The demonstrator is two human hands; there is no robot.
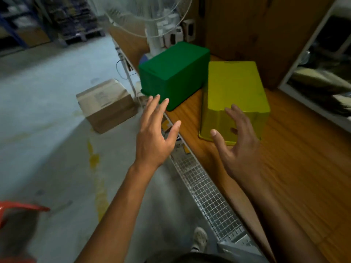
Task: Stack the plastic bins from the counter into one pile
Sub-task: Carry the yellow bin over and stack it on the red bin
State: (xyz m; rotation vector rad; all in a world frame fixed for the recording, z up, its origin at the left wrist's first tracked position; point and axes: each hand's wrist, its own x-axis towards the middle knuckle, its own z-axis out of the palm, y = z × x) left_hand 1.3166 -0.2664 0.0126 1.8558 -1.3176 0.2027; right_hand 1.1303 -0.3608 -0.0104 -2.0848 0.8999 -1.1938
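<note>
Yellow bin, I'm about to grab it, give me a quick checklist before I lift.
1. Both hands free: ok, left hand and right hand are open and hold nothing.
2. Hands on the yellow bin: not ok, right fingers near it, contact unclear; left off to the side.
3. Yellow bin upside down for stacking: ok.
4. Green bin upside down: ok.
5. Bins apart: cannot tell, they sit very close.
6. Green bin fully on the counter: cannot tell, it is at the edge.
</note>
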